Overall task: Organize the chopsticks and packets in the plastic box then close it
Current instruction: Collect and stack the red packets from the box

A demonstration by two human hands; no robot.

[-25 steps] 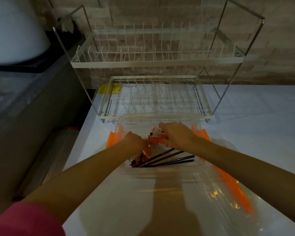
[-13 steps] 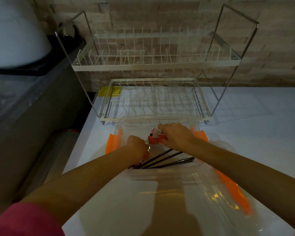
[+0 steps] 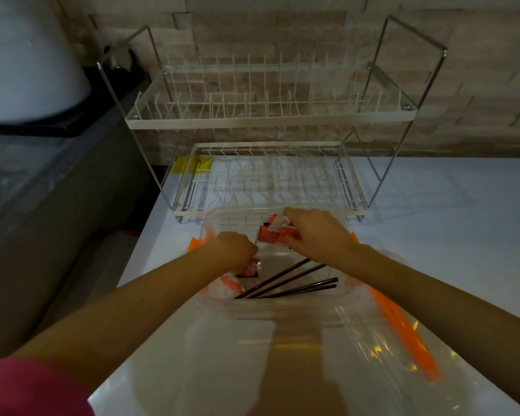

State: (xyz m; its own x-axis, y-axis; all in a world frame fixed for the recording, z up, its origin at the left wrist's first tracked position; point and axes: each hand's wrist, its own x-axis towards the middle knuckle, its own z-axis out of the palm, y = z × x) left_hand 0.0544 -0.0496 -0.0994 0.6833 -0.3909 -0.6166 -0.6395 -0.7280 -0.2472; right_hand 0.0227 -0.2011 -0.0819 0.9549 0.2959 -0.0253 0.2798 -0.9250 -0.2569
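Sorting step, mid-way by my read: both hands work inside the plastic box (image 3: 219,219), which sits on the white worktop (image 3: 451,223) just in front of the dish rack (image 3: 270,175). Left hand (image 3: 233,250) is curled over the red-and-white packets (image 3: 249,270) at the box's left end; whether it actually pinches 1 I cannot tell, the fingers are hidden. 4 black chopsticks (image 3: 294,282) lie loose and fanned on the box floor, between the hands and the near wall. Right hand (image 3: 315,235) pinches a red packet stack (image 3: 278,234) at the far wall. Clear lid (image 3: 327,349) with orange clips lies near side, off the box. Next: seat the stack, line the chopsticks parallel, then fit the lid. Versus 0.5 s ago: left hand has dipped a little lower onto the packets; right hand's grip is unchanged.
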